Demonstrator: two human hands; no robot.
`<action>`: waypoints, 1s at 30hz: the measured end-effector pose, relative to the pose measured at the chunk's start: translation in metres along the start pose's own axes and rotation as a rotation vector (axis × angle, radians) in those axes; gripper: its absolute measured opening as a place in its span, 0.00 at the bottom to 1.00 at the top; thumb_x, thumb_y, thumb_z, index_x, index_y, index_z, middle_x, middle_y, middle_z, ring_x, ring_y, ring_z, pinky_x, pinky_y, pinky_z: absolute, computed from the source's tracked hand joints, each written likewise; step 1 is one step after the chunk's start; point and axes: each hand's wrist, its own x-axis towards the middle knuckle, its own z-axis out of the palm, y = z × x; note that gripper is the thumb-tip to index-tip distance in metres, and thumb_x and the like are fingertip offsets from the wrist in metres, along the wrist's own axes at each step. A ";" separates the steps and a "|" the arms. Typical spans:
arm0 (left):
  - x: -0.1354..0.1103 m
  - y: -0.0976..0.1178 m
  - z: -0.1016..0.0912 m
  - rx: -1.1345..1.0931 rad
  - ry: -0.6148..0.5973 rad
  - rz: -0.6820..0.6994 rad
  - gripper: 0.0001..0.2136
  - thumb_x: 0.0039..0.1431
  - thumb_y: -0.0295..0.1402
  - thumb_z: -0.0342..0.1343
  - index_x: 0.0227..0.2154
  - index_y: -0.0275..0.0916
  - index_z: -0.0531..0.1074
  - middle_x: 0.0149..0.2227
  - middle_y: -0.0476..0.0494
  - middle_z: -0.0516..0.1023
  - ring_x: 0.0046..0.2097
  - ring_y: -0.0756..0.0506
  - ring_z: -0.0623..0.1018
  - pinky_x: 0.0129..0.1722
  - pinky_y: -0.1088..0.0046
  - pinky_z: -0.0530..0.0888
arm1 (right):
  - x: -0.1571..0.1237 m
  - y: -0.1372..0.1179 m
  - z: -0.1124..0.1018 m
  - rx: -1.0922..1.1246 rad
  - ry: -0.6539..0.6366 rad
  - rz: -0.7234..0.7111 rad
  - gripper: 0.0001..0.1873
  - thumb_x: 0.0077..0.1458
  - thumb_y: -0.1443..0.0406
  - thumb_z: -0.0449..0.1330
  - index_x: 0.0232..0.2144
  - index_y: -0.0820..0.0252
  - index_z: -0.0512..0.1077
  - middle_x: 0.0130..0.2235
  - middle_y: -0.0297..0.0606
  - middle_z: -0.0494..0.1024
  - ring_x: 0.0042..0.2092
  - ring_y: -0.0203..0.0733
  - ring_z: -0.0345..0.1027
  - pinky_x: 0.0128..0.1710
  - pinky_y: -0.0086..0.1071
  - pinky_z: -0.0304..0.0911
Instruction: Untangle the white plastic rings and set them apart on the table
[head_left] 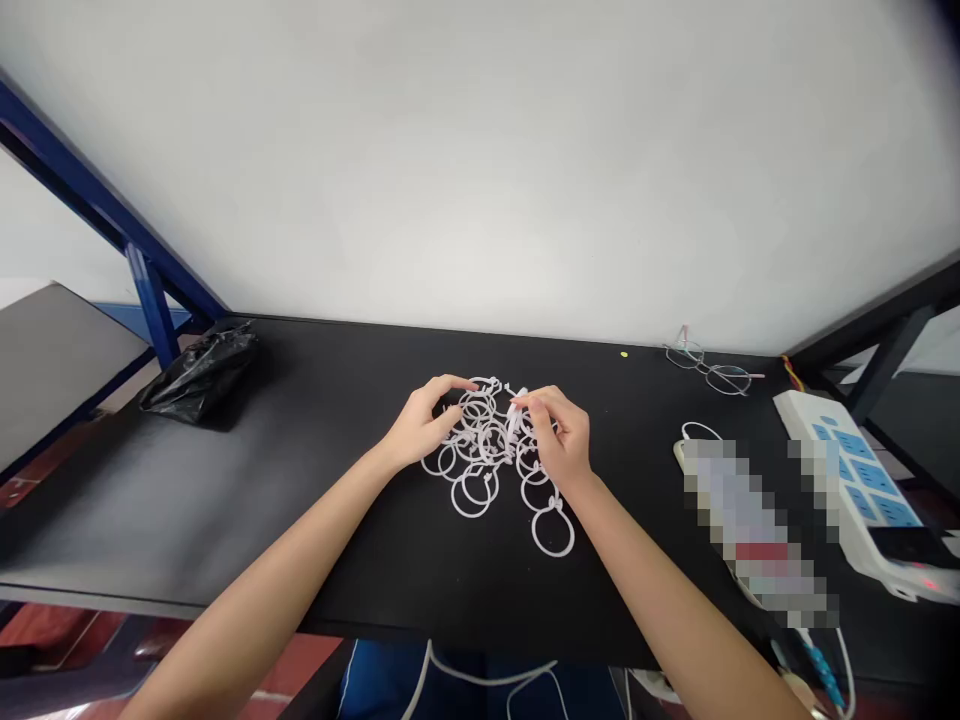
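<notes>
A pile of thin white plastic rings (474, 493), each with a small clasp-like end, is spread on the black table between my hands. My left hand (421, 424) is at the pile's left side, thumb and index finger apart and touching or just above the rings. On the right, my right hand (561, 432) has its thumb and fingers pinched together on a white ring (514, 418), which stands nearly edge-on to me. Other rings pass under this hand. One separate-looking ring (553, 532) lies flat nearest me, below the right hand.
A crumpled black plastic bag (202, 372) lies at the far left of the table (315, 400). Eyeglasses (705, 368) rest at the back right. A blurred-out phone (742, 520) with a cable and a white power strip (862, 480) are at the right. A wall rises behind.
</notes>
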 end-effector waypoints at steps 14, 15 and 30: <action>-0.020 0.028 0.011 0.457 -0.186 0.535 0.34 0.46 0.59 0.60 0.50 0.40 0.71 0.56 0.32 0.70 0.59 0.32 0.67 0.62 0.48 0.58 | 0.000 0.003 0.002 -0.070 0.146 0.125 0.19 0.64 0.58 0.52 0.23 0.57 0.72 0.24 0.35 0.74 0.30 0.39 0.69 0.35 0.35 0.64; -0.024 0.034 0.016 0.457 -0.213 0.598 0.34 0.46 0.59 0.60 0.49 0.38 0.71 0.54 0.33 0.72 0.57 0.33 0.69 0.61 0.50 0.59 | 0.001 0.004 0.001 -0.078 0.201 0.148 0.20 0.64 0.58 0.52 0.23 0.58 0.73 0.24 0.35 0.74 0.30 0.39 0.69 0.35 0.34 0.64; -0.047 0.049 0.055 0.489 -0.354 0.738 0.09 0.64 0.36 0.53 0.36 0.38 0.76 0.49 0.36 0.77 0.55 0.39 0.73 0.60 0.57 0.67 | 0.005 -0.001 -0.008 0.028 0.427 0.283 0.23 0.61 0.54 0.53 0.20 0.60 0.71 0.18 0.31 0.67 0.21 0.34 0.60 0.23 0.28 0.56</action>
